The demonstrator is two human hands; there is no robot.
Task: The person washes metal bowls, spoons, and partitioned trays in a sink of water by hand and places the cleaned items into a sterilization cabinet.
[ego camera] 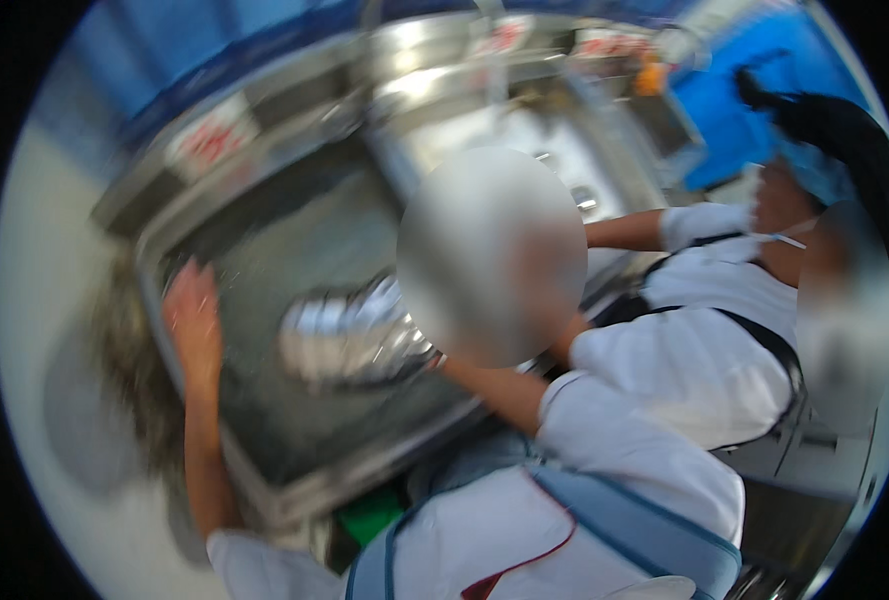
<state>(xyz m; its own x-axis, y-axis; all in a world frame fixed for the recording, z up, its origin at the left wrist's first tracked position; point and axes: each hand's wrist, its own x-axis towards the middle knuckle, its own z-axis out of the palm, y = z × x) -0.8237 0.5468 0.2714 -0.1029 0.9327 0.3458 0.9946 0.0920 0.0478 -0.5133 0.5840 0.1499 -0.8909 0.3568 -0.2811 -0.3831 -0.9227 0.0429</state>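
My left hand [193, 311] is stretched out, wet, over the left rim of a stainless steel sink basin [317, 491], and nothing shows in it. Dark, cloudy water [324, 232] appears to fill the basin. A shiny metal container [354, 337], blurred by motion, is in the middle of this basin. My right forearm [500, 394] reaches in from the right, its lower end beside the container. A round blurred patch covers most of my right hand, so its grip cannot be made out.
A co-worker in a white shirt with dark straps [684, 345] stands close on my right, one arm toward the neighbouring basin [444, 142], which holds pale material and metal pieces. Signs with red writing [211, 139] stand along the back ledge. Something green [369, 517] is below the front rim.
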